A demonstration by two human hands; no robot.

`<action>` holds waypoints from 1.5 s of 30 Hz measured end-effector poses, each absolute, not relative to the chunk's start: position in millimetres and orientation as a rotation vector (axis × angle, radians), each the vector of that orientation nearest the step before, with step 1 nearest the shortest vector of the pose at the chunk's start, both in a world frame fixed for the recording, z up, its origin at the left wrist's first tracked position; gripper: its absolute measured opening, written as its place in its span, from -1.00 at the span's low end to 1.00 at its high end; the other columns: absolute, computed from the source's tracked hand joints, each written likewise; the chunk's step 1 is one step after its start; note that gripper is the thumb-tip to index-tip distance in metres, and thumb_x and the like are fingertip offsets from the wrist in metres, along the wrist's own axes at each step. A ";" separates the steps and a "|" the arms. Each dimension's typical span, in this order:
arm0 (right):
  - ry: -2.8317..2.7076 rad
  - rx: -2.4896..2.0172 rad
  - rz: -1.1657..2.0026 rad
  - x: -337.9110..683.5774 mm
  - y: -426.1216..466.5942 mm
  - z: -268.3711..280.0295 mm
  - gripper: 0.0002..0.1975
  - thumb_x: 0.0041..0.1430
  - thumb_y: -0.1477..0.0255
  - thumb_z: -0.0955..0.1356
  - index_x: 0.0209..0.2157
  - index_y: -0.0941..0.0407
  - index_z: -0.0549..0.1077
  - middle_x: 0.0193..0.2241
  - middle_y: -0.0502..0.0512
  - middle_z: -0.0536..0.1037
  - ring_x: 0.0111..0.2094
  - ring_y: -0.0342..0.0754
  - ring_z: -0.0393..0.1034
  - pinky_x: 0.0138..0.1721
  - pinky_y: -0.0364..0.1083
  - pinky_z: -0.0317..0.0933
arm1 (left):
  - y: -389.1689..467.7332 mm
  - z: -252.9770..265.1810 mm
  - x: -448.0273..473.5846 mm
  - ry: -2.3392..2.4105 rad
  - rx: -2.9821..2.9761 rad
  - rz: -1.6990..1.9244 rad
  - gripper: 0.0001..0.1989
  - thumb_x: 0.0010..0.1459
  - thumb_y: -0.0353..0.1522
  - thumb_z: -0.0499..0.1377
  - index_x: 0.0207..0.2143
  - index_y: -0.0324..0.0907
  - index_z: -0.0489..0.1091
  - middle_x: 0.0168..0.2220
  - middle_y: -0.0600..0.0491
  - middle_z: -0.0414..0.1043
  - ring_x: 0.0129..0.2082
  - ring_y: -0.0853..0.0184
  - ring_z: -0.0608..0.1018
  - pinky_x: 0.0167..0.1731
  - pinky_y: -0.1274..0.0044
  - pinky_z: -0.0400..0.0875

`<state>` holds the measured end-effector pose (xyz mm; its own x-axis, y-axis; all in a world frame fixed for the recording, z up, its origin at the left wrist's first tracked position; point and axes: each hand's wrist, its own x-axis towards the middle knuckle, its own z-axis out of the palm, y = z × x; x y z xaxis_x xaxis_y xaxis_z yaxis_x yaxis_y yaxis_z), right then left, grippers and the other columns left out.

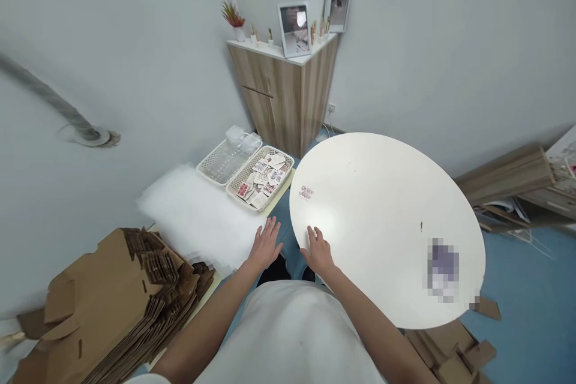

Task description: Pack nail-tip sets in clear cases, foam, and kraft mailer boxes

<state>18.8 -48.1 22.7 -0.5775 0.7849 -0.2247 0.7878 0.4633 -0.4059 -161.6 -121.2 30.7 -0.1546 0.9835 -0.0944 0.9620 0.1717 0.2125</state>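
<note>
My left hand point(266, 244) is stretched out with its fingers apart, over the near right edge of the white foam sheets point(202, 210). Nothing is in it. My right hand point(318, 252) reaches over the left edge of the round white table point(382, 192), fingers spread and holding nothing. Whether it touches the tabletop I cannot tell. Beyond it on the table lies a small patterned card point(306, 192). Past my left hand stands a white plastic basket point(256, 207) heaped with small printed cards point(265, 180).
Beside that basket is another basket point(209, 162) with clear plastic pieces. Flattened cardboard boxes point(103, 300) are stacked at the lower left; more cardboard point(450, 342) lies under the table. A wooden cabinet point(283, 90) fills the corner. A blurred-out item point(443, 270) sits on the table's right.
</note>
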 end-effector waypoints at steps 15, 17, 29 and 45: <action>2.960 1.068 -0.751 -114.9 -62.3 49.6 -0.46 0.09 0.32 0.18 0.12 0.07 -0.02 0.00 0.22 0.29 -0.02 0.05 0.20 0.03 0.23 -0.18 | -151.9 64.6 -258.5 2.266 1.650 0.539 -0.61 0.09 -0.29 -0.01 -0.02 -0.21 0.21 0.06 -0.08 0.19 0.07 0.24 0.24 -0.01 0.40 0.18; 2.987 1.021 -0.773 -129.9 -59.2 55.8 -0.48 0.10 0.33 0.18 0.11 0.07 0.01 -0.05 0.20 0.34 -0.07 0.04 0.24 0.02 0.22 -0.17 | -151.0 68.0 -268.7 2.253 1.633 0.584 -0.61 0.08 -0.28 0.00 -0.03 -0.21 0.21 0.04 -0.07 0.23 0.04 0.24 0.27 -0.01 0.41 0.18; 3.087 1.002 -0.736 -206.9 45.1 91.9 -0.65 0.09 0.30 0.18 -0.09 0.10 0.31 -0.15 0.15 0.42 -0.11 0.03 0.27 -0.03 0.11 -0.04 | -91.7 77.1 -320.3 2.157 1.484 0.813 -0.60 0.04 -0.24 0.05 -0.06 -0.20 0.24 -0.05 -0.07 0.30 -0.03 0.22 0.33 -0.06 0.41 0.24; 3.084 1.136 -1.074 -318.6 202.0 43.7 -0.55 0.02 0.25 0.26 -0.05 0.14 0.26 -0.07 0.21 0.30 -0.03 0.05 0.13 -0.02 0.07 0.02 | 64.9 51.1 -415.3 1.901 0.761 1.162 -0.47 0.02 -0.31 0.11 0.07 -0.20 0.12 0.08 -0.09 0.17 0.02 0.24 0.31 -0.05 0.43 0.24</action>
